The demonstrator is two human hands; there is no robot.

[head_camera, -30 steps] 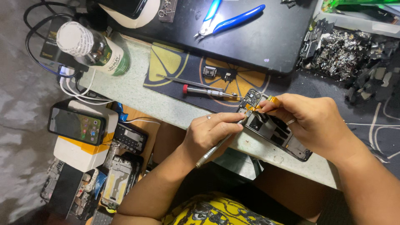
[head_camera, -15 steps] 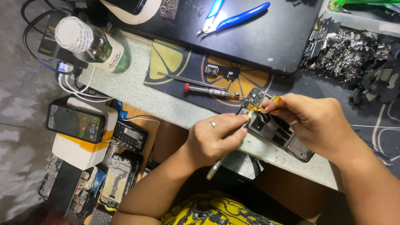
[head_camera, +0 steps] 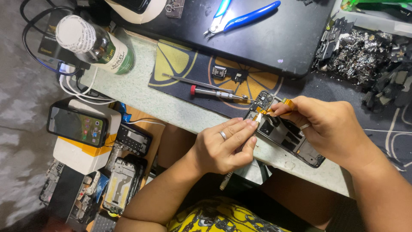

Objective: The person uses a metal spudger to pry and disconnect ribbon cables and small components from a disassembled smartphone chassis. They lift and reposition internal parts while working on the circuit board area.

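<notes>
Two hands: both meet over an opened phone frame (head_camera: 286,136) at the near edge of the table (head_camera: 141,90).
Left hand (head_camera: 223,146): fingertips pinched narrow on the orange flex cable (head_camera: 269,110); a thin tool (head_camera: 226,180) sticks out below the palm.
Right hand (head_camera: 330,126): closed over the frame, thumb and forefinger on the same cable.
Nearby: red-tipped screwdriver (head_camera: 216,93), tweezers (head_camera: 197,82), blue pliers (head_camera: 240,17), bottle (head_camera: 96,45).

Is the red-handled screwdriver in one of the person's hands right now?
No, the red-handled screwdriver lies on the mat, apart from both the left hand and the right hand, which work on the opened phone.
</notes>
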